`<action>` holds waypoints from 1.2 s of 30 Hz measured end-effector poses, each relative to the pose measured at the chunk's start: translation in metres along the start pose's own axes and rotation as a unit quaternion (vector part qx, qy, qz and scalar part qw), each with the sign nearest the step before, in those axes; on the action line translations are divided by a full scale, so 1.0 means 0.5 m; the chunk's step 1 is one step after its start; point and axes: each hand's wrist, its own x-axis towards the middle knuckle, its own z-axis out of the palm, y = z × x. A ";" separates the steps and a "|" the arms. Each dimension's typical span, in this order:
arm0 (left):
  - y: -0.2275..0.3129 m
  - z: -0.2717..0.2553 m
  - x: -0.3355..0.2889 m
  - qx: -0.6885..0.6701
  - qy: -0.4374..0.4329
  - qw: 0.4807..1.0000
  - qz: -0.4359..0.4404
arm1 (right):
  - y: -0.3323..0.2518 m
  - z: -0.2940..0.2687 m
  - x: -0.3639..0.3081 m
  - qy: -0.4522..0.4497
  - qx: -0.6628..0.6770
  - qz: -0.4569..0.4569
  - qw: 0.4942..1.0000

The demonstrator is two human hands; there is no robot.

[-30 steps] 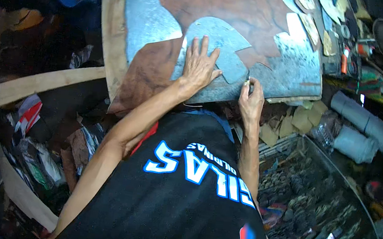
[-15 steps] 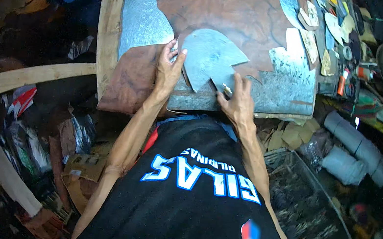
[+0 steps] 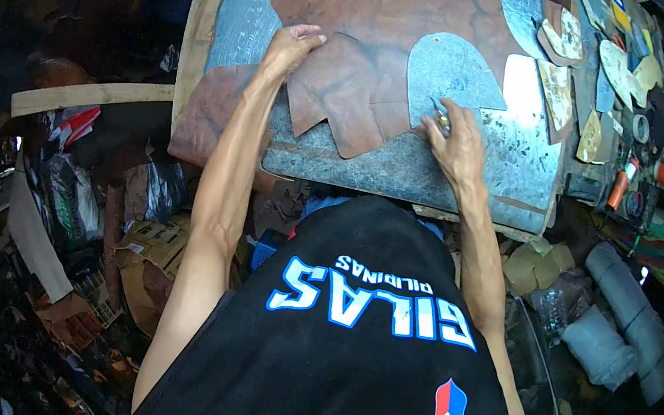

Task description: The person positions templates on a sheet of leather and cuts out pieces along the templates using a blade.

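A brown hide of leather (image 3: pixel 362 6) covers much of the worktable, its lower edge cut in points and a notch. Across its left part rests my left hand (image 3: pixel 291 49), fingers stretched out and nothing visible in them. My right hand (image 3: pixel 462 151) is closed round a small slim tool (image 3: pixel 442 123) with a metal tip; its exact kind is too small to tell. Beneath those fingers lies the lower end of a flat grey rounded piece (image 3: pixel 454 67), like a template, with a point at its right. Whether the hand also grips this piece is hidden.
Patterns (image 3: pixel 562 32) and leather scraps crowd the table's right side. Beyond them lie an orange tube (image 3: pixel 617 190) and a tape roll (image 3: pixel 640 127). A wooden rail (image 3: pixel 205 25) edges the left, where a curved wooden strip (image 3: pixel 91 98) juts out. Grey rolls (image 3: pixel 633 287) lie lower right.
The grey piece has shifted right across the leather, my right hand moving with it. My left hand has moved up and left from the piece's edge and now lies flatter on the leather.
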 end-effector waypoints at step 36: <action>-0.030 -0.316 -0.007 -0.456 0.251 0.835 0.176 | 0.041 0.030 0.079 -0.057 0.003 0.085 0.995</action>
